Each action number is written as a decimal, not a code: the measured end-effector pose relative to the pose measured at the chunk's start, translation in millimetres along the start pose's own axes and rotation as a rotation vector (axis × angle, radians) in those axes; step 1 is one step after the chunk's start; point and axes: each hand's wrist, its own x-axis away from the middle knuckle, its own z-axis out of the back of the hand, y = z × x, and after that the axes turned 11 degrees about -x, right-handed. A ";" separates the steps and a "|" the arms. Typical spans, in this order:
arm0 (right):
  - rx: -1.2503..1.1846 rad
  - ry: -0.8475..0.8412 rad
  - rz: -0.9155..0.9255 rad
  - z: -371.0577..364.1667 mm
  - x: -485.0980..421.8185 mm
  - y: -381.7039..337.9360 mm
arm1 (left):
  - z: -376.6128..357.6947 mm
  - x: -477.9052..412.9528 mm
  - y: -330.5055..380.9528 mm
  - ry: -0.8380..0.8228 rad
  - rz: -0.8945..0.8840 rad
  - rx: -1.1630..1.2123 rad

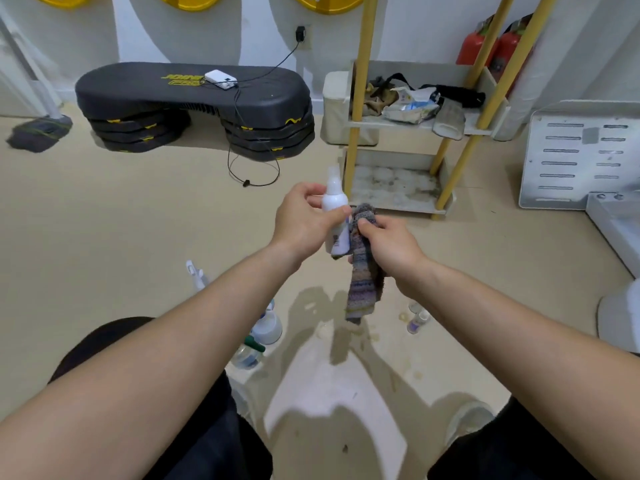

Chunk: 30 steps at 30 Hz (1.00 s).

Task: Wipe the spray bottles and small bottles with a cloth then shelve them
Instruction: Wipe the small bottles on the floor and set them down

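Above the floor (pixel 138 237), left grip (pixel 304 223) holds spray bottle (pixel 334 199); right grip (pixel 388 244) clutches cloth (pixel 362 285).

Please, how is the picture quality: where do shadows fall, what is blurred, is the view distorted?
Head view: wide-angle distortion tilts the yellow shelf poles; the white plastic spray bottle in the left hand and the striped grey cloth in the right hand look blurred; soft arm shadows lie on the beige floor.

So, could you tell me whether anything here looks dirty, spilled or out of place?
Yes. The bottom shelf of the yellow-posted rack is blotched with pale round stains, as though bottles stood there wet. The floor near the small bottles shows similar ring marks. The left hand's spray bottle and right hand's cloth look fine.
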 end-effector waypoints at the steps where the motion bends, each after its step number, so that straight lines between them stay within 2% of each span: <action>1: -0.067 -0.018 -0.079 -3.6 1.3 2.0 | -0.3 4.1 -9.1 -0.007 0.026 0.000; 5: -0.068 -0.023 -0.247 -24.5 2.7 28.8 | -9.7 29.4 -57.4 0.064 0.155 0.008; 10: 0.012 -0.081 -0.406 -52.5 8.4 96.5 | -37.2 64.7 -131.7 0.154 0.305 -0.052; 15: 0.021 -0.098 -0.523 -78.3 5.4 166.6 | -63.1 80.1 -192.2 0.204 0.527 -0.064; 21: -0.106 -0.092 -0.634 -104.5 -8.6 233.6 | -88.0 75.3 -259.2 0.293 0.655 -0.090; 30: -0.143 -0.133 -0.653 -131.1 -29.4 278.7 | -105.5 53.1 -322.1 0.416 0.839 0.095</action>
